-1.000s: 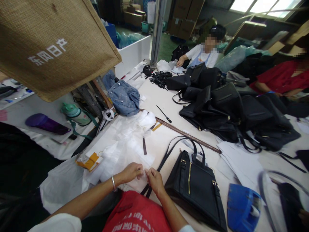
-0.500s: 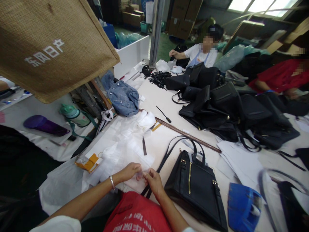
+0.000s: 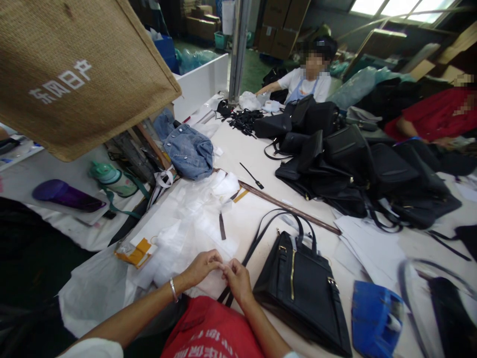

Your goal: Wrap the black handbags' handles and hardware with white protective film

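My left hand (image 3: 203, 268), with a silver bracelet at the wrist, is closed, thumb and fingers pinched together. Its fingertips meet those of my right hand (image 3: 237, 279), pinched as well. What lies between them, if anything, is too small to make out. Both hands are above the table edge, in front of a red apron (image 3: 212, 328). Just right of them a black handbag (image 3: 298, 288) with a gold zip lies on the table, its straps stretching up and left. Thin white plastic sheets (image 3: 182, 223) are heaped beyond my left hand.
A pile of black bags (image 3: 346, 164) covers the far right. A blue plastic container (image 3: 374, 318) stands right of the handbag. A brown rod (image 3: 290, 206) crosses the table. Denim cloth (image 3: 190, 151) lies at the back left. Two co-workers sit across, one in a white shirt (image 3: 320, 87).
My left hand has turned slightly and its fingertips have come together with the right hand's. The co-worker in white has lowered an arm toward the table.
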### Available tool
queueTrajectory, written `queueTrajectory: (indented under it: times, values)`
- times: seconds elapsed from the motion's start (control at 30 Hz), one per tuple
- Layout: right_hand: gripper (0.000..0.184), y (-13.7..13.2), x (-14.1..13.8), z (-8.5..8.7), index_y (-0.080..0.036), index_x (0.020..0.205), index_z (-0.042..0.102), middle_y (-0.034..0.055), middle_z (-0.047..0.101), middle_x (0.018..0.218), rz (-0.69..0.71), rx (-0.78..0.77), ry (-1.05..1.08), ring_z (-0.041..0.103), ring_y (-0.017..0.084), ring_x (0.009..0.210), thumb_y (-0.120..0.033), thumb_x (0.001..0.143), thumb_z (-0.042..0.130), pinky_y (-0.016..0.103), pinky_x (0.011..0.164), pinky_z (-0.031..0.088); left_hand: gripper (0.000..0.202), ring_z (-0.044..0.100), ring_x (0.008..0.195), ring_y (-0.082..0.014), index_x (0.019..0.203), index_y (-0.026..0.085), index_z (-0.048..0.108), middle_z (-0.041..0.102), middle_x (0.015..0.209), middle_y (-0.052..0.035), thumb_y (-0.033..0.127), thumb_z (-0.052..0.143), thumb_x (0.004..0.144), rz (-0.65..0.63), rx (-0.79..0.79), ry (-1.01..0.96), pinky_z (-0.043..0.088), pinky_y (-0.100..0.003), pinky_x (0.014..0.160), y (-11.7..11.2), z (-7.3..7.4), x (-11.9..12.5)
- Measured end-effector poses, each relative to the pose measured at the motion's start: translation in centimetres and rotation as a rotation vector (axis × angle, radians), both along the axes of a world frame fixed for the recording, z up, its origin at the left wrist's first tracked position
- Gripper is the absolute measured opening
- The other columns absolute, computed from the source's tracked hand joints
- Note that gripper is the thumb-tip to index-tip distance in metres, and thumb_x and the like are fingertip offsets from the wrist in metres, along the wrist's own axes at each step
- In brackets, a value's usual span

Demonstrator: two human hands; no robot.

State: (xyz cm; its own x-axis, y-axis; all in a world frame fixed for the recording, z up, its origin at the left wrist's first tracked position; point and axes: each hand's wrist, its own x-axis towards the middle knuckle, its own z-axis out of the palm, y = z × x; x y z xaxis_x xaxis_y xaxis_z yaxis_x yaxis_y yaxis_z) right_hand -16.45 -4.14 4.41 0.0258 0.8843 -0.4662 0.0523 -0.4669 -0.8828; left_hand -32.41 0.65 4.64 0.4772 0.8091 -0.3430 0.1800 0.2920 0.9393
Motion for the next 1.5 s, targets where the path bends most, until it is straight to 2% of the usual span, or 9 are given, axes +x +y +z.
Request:
queueTrajectory:
  times: [0.1, 0.23, 0.37, 0.53, 0.83, 0.97, 1.27, 1.4, 1.5]
  values:
    - [0.027, -0.1, 0.2, 0.1, -0.019, 0.076, 0.053, -0.0024, 0.060, 0.064, 0.022, 0.020, 0.173, 0.049, 0.010, 0.050, -0.044, 0.076, 0.065, 0.021, 0.047, 0.038, 0.013, 0.060, 0.068, -0.0148, 0.082, 0.016, 0.058, 0.065, 0.071, 0.0009, 0.028, 0.062, 0.077, 0.049, -0.064, -0.082, 0.044, -0.027, 0.068, 0.1, -0.6, -0.1]
    - [0.033, -0.6, 0.5, -0.5, -0.018, 0.092, 0.057, 0.0033, 0.066, 0.081, 0.022, -0.019, 0.331, 0.053, 0.011, 0.055, -0.048, 0.078, 0.060, 0.022, 0.047, 0.042, 0.015, 0.058, 0.063, -0.0130, 0.085, 0.016, 0.055, 0.062, 0.069, 0.0021, 0.024, 0.064, 0.075, 0.127, -0.154, -0.141, 0.043, -0.026, 0.065, 0.4, -1.4, -0.7]
    - [0.025, -0.6, 0.1, -1.0, -0.018, 0.089, 0.056, 0.0020, 0.066, 0.076, -0.031, -0.043, 0.234, 0.050, 0.009, 0.048, -0.040, 0.079, 0.056, 0.020, 0.045, 0.039, 0.015, 0.058, 0.065, -0.0133, 0.083, 0.016, 0.055, 0.063, 0.071, 0.0013, 0.023, 0.064, 0.074, 0.124, -0.170, -0.149, 0.043, -0.026, 0.066, 0.3, -1.2, -0.6]
    - [0.013, 0.0, -0.6, -0.6, -0.019, 0.081, 0.055, -0.0011, 0.064, 0.066, -0.056, -0.006, 0.110, 0.050, 0.010, 0.046, -0.031, 0.077, 0.053, 0.021, 0.044, 0.039, 0.012, 0.057, 0.067, -0.0137, 0.081, 0.016, 0.058, 0.062, 0.069, 0.0019, 0.022, 0.062, 0.072, 0.088, -0.120, -0.088, 0.042, -0.026, 0.067, 0.2, -0.7, -0.1]
    - [0.010, 0.1, -0.6, -0.2, -0.022, 0.079, 0.054, -0.0005, 0.064, 0.065, 0.042, 0.147, -0.265, 0.058, 0.015, 0.053, -0.028, 0.083, 0.047, 0.024, 0.052, 0.041, 0.016, 0.059, 0.076, -0.0173, 0.082, 0.016, 0.064, 0.067, 0.078, -0.0012, 0.031, 0.062, 0.076, 0.073, -0.046, 0.007, 0.043, -0.027, 0.073, 0.0, 0.2, -0.1]
    - [0.012, 0.0, -0.6, 0.0, -0.023, 0.080, 0.056, 0.0006, 0.065, 0.067, 0.068, 0.177, -0.331, 0.060, 0.016, 0.058, -0.029, 0.085, 0.047, 0.024, 0.054, 0.040, 0.019, 0.060, 0.077, -0.0189, 0.082, 0.017, 0.066, 0.070, 0.080, -0.0027, 0.034, 0.059, 0.079, 0.088, 0.044, 0.104, 0.043, -0.028, 0.076, -0.3, 0.8, 0.4]
    - [0.012, -0.7, 0.1, 0.3, -0.021, 0.083, 0.056, 0.0004, 0.066, 0.069, -0.002, 0.064, -0.150, 0.057, 0.014, 0.050, -0.025, 0.081, 0.045, 0.024, 0.048, 0.043, 0.021, 0.060, 0.081, -0.0201, 0.080, 0.018, 0.065, 0.069, 0.082, -0.0033, 0.032, 0.051, 0.083, 0.060, 0.151, 0.168, 0.043, -0.028, 0.078, -0.1, 1.6, 0.5]
    - [0.014, -0.7, 0.0, -0.2, -0.020, 0.087, 0.056, 0.0000, 0.065, 0.069, -0.067, 0.030, -0.004, 0.051, 0.011, 0.045, -0.031, 0.081, 0.050, 0.022, 0.044, 0.040, 0.017, 0.059, 0.082, -0.0188, 0.093, 0.020, 0.062, 0.067, 0.086, -0.0026, 0.027, 0.054, 0.080, 0.046, 0.136, 0.179, 0.042, -0.028, 0.077, -0.4, 1.0, 0.3]
    - [0.020, -0.5, 0.1, 0.0, -0.019, 0.087, 0.056, -0.0021, 0.061, 0.062, -0.096, 0.008, 0.128, 0.048, 0.010, 0.045, -0.038, 0.081, 0.053, 0.021, 0.044, 0.041, 0.017, 0.056, 0.073, -0.0168, 0.089, 0.018, 0.062, 0.064, 0.076, 0.0000, 0.024, 0.058, 0.073, 0.029, 0.044, 0.166, 0.041, -0.026, 0.069, -0.2, 0.1, 0.1]
